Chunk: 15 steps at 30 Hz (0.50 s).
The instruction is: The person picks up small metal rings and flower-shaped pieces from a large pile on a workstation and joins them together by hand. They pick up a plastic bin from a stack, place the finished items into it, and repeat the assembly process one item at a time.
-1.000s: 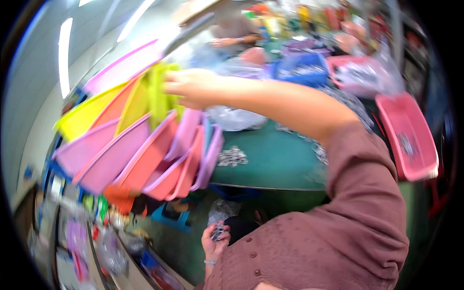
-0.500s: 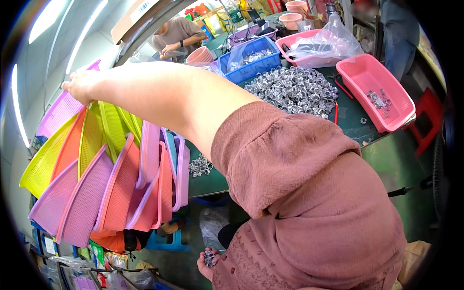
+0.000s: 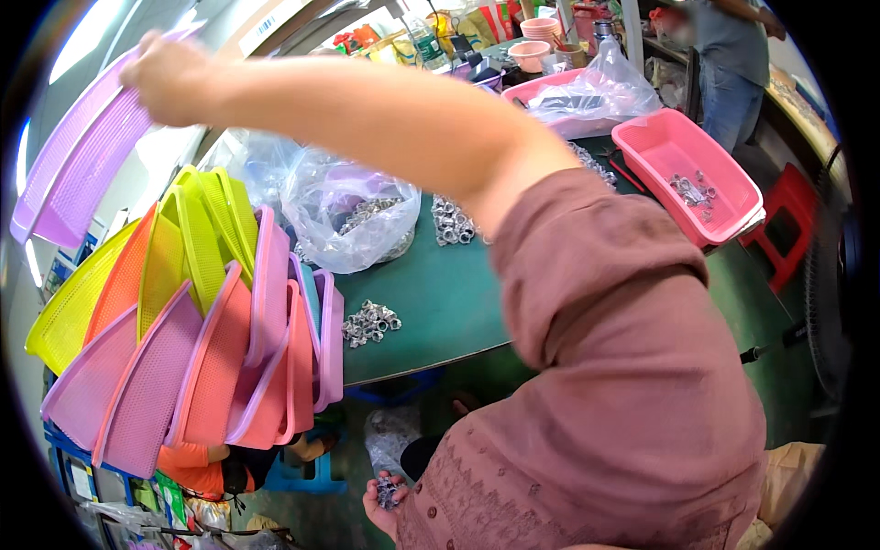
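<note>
My right arm reaches across to the upper left. At its end my right hand (image 3: 174,81) is closed on the edge of purple plastic baskets (image 3: 87,151), nested together and held up. Below them leans a row of coloured perforated baskets (image 3: 151,376), in yellow-green, orange, pink and purple. Low in the view my left hand (image 3: 383,506) is curled around a small bunch of metal rings (image 3: 389,491), beside my dark pink clothing. A pile of similar silvery rings (image 3: 370,323) lies on the green table (image 3: 440,316) near the baskets.
A clear bag (image 3: 344,215) with metal pieces stands behind the baskets. More rings (image 3: 454,220) lie partly hidden by my arm. A pink tub (image 3: 674,151) sits at the right, near a red stool (image 3: 788,225). People are nearby at lower left and upper right.
My right hand has lifted the purple baskets up and left, away from the row. My arm has risen, uncovering the clear bag and more table. The left hand still holds its rings.
</note>
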Available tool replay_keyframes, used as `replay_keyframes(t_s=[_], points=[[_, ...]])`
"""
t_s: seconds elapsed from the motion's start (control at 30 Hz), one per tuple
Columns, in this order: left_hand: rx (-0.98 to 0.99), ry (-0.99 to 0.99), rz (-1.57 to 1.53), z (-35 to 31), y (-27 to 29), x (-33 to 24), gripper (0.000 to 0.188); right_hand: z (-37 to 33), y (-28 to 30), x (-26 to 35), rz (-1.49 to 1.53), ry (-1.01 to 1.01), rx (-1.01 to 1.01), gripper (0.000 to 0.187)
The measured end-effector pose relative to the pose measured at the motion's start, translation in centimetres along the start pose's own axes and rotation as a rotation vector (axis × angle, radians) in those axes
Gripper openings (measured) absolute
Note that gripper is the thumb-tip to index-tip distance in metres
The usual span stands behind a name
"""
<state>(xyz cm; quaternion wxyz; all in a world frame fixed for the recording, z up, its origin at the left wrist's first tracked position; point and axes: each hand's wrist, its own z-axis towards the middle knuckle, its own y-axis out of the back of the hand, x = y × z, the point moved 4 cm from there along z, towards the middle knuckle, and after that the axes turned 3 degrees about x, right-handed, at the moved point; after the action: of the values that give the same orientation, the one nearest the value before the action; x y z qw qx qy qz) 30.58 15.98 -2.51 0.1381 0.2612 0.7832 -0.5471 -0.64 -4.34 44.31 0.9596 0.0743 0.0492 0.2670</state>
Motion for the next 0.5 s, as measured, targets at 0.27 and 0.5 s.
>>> replay_keyframes(t_s=[0.27, 0.5], points=[[0.094, 0.253, 0.185, 2.3, -6.4, 3.7, 0.006, -17.6, 22.4, -13.7, -0.001, 0.006, 0.311, 0.02], [0.419, 0.423, 0.385, 7.9, -18.9, 11.1, 0.008, -31.1, 28.5, -31.9, -0.276, -0.269, 0.487, 0.016]])
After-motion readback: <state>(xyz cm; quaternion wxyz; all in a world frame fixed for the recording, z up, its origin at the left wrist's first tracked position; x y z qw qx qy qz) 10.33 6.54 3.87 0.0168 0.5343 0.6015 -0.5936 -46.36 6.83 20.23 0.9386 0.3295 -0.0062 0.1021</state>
